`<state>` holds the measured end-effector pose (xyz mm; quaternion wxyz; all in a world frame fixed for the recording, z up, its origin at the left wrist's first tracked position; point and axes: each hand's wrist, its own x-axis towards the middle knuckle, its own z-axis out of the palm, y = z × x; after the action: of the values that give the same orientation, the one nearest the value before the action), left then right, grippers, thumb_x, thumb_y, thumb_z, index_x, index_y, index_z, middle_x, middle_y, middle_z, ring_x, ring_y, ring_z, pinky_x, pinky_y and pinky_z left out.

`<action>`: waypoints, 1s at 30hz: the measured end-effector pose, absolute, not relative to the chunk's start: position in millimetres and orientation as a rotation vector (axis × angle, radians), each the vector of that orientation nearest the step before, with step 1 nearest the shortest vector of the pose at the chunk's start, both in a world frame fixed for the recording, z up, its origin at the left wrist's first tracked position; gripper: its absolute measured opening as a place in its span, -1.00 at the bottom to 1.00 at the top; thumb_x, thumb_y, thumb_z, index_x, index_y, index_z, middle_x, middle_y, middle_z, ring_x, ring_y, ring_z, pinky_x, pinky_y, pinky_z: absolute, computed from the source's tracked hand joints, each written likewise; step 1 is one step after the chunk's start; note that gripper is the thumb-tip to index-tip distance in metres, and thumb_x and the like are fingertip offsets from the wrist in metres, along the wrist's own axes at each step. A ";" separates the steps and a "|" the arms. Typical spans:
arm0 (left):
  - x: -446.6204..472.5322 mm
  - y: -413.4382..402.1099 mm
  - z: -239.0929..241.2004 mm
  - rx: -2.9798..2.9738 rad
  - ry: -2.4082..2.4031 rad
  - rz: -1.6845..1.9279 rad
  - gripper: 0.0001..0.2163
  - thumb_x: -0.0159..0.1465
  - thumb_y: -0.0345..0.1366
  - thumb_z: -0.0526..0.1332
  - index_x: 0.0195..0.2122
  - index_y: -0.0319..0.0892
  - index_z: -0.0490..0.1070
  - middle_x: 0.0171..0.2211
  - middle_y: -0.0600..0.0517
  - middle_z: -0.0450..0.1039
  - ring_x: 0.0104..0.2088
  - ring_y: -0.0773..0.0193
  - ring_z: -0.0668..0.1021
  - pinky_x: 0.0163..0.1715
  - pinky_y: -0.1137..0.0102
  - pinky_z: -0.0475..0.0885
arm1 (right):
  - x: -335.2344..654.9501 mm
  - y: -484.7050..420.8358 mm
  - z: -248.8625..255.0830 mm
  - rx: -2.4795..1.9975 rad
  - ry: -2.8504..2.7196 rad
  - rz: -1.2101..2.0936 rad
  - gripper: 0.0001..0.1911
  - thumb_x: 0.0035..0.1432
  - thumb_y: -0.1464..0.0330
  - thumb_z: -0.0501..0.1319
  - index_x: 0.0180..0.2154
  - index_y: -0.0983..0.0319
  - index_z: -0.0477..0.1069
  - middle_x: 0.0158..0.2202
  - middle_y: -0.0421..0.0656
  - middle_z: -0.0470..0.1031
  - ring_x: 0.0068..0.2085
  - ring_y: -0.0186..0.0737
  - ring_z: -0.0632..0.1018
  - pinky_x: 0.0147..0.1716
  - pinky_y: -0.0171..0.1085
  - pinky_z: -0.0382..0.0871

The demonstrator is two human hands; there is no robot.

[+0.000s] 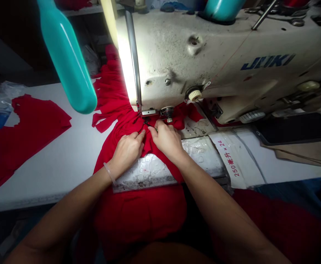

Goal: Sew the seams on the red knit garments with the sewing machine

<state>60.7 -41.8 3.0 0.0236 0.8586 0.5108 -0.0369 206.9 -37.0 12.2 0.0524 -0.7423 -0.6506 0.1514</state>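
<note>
A red fabric piece [138, 209] lies under the presser foot [150, 114] of a grey-white sewing machine [218, 58] and hangs over the table's front edge. My left hand [127, 150] rests flat on the cloth just left of the needle, fingers together and stretched toward the foot. On the right side of the seam, my right hand [167, 138] presses the same cloth, fingertips close to the foot and slightly curled. The two hands almost touch. A thin bracelet sits on my left wrist.
More red fabric pieces [25, 135] lie at the left of the white table [66, 161], and a red pile [110, 88] sits behind the needle. A teal thread cone [66, 55] hangs at upper left. A dark phone [295, 128] lies at right.
</note>
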 end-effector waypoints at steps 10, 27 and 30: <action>39.7 -7.4 14.3 2.611 1.581 0.573 -0.77 0.41 -0.22 0.10 -0.12 -0.22 0.49 -0.11 -0.12 0.46 -0.10 0.08 0.50 -0.12 0.26 0.38 | 218.8 -50.3 11.6 -2.228 -2.070 0.317 -0.56 0.40 0.13 -0.04 0.13 0.24 0.29 -0.20 0.02 0.58 -0.17 0.04 0.62 -0.27 -0.22 0.36; 37.4 31.2 -2.6 1.781 1.227 0.953 -0.75 0.24 -0.14 0.26 -0.27 -0.21 0.61 -0.29 -0.01 0.54 -0.29 0.25 0.52 -0.21 0.42 0.37 | 224.3 -56.5 -4.1 -2.210 -2.081 0.150 -0.56 0.41 0.08 -0.05 0.05 0.24 0.35 -0.30 -0.02 0.59 -0.28 -0.07 0.61 -0.41 -0.29 0.12; 44.3 38.5 -5.2 1.541 1.247 1.013 -0.79 0.21 -0.20 0.26 -0.30 -0.23 0.60 -0.36 0.01 0.55 -0.35 0.26 0.51 -0.30 0.44 0.36 | 225.3 -57.1 -7.4 -2.191 -2.077 0.128 -0.56 0.42 0.08 -0.05 0.03 0.23 0.36 -0.32 -0.05 0.59 -0.30 -0.09 0.60 -0.44 -0.28 0.04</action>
<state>44.3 38.5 -5.2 0.4418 0.6209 0.5025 0.4083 225.3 -57.1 -7.4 0.0597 -0.7238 -0.6862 0.0423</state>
